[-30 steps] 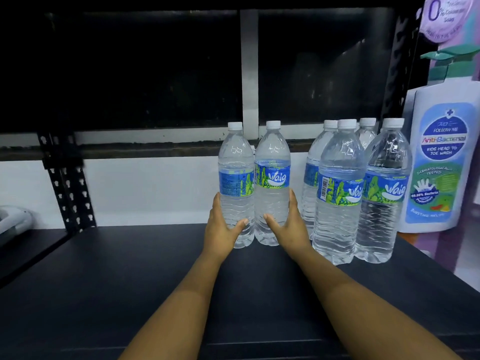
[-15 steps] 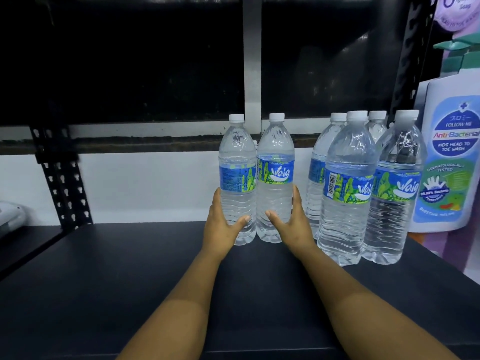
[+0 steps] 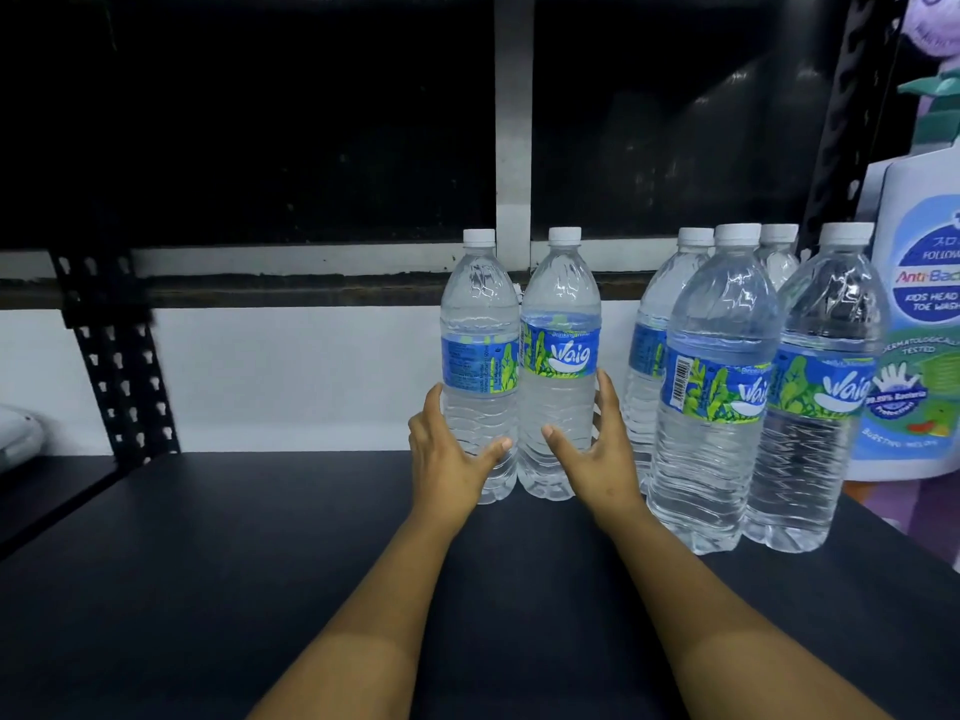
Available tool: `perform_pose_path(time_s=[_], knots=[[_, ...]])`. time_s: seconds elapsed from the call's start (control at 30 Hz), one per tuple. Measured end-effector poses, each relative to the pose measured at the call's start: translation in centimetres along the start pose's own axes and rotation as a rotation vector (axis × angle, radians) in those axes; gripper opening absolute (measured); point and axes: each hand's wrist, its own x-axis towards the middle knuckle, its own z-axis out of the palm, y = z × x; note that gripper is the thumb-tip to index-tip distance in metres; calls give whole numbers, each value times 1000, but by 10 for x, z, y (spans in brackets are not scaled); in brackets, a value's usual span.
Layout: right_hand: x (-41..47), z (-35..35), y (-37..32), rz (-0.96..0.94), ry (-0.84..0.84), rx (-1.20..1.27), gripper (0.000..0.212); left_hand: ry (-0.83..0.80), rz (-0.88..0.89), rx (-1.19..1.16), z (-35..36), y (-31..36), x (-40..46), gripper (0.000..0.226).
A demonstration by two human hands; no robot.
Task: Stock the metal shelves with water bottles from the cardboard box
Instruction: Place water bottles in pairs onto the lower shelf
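Dim shot, light from above and front.
Glare on water bottles (image 3: 717, 387); upper half near black; right and left edges blurred, wide-angle bent.

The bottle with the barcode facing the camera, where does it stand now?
In the head view, the barcode bottle stands on the dark shelf, right of centre at the front, between the bottle that the right hand holds and the rightmost bottle.
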Motion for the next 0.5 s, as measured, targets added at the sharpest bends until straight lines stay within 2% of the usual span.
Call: perform_pose_path(time_s=[0.1,0.2,0.27,0.37,0.43,0.5], knots=[[1,0,1,2,-7,-2,88,-32,22,-64,-3,-2,1,95],[1,0,1,6,-6,4,88,-144,14,-193,-13,-6,5,78],[0,0,1,12,-8,-5,88,-187,-7,-252,-15,-10,5,77],[-1,0,0,16,-9,-13,88,-131,-7,-221,-8,-4,0,88],[-1,0,-1,16,-9,-14,89,-49,8,-86,-1,1,-2,106],[-1,0,-1,14,-11,-21,89,24,17,32,2,5,-3,114]])
